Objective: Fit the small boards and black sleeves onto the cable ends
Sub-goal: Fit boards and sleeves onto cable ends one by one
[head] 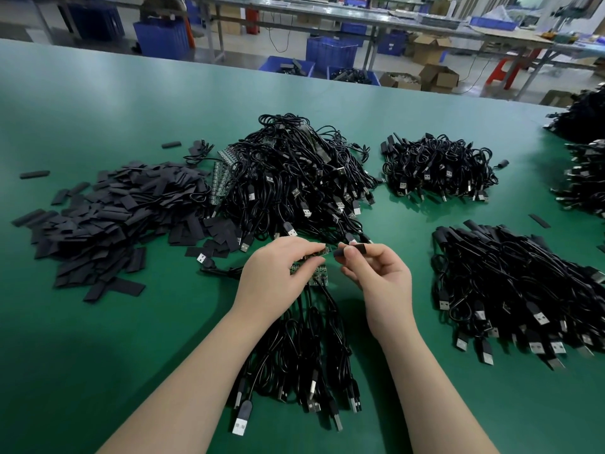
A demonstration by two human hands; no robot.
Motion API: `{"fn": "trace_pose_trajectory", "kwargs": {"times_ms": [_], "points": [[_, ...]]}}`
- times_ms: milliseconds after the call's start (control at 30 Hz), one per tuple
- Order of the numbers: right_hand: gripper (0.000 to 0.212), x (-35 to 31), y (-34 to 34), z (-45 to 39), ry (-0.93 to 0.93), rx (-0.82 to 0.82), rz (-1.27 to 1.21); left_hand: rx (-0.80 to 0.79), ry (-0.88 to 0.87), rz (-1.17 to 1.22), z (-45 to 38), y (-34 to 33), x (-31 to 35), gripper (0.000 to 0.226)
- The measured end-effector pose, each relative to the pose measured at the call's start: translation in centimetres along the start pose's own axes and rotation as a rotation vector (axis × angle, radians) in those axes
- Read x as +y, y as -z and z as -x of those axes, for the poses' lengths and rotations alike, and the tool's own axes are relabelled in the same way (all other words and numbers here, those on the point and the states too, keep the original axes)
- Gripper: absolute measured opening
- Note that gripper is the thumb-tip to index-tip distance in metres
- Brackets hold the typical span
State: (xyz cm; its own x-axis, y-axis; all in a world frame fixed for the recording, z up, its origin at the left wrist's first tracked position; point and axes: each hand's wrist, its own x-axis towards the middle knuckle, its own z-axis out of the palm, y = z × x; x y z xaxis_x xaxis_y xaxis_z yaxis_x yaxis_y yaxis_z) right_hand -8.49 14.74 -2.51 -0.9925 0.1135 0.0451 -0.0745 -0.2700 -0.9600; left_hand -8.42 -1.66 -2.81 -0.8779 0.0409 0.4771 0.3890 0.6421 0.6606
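A black sleeve [354, 250] lies roughly level, its long axis running left to right, pinched between the right hand's [376, 276] fingertips above the green table [98, 339]. Its open left end faces a small board [322, 251] gripped by the left hand [278, 276], just beside it.

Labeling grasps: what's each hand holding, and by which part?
Left hand: small boards, pinched at their cable ends. Right hand: black sleeve, pinched near its right end.

Left hand [278, 273] gripping small boards [316, 268], right hand [376, 276] pinching black sleeve [352, 249]
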Motion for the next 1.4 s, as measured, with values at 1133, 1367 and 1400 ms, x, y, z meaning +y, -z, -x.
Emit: {"fn": "trace_pose_trajectory", "kwargs": {"times_ms": [1133, 1367, 1400], "points": [[0.026, 0.06, -0.53, 0.63, 0.205, 0.011, 0.076, -0.062, 0.082, 0.292, -0.09, -0.18, 0.22, 0.031], [0.019, -0.41, -0.46, 0.42, 0.032, -0.062, 0.064, -0.047, 0.079, 0.359, -0.05, 0.00, 0.21, 0.034], [0.021, -0.35, -0.45, 0.41, 0.034, -0.071, 0.073, -0.053, 0.097, 0.375, -0.06, 0.01, 0.20, 0.035]]}}
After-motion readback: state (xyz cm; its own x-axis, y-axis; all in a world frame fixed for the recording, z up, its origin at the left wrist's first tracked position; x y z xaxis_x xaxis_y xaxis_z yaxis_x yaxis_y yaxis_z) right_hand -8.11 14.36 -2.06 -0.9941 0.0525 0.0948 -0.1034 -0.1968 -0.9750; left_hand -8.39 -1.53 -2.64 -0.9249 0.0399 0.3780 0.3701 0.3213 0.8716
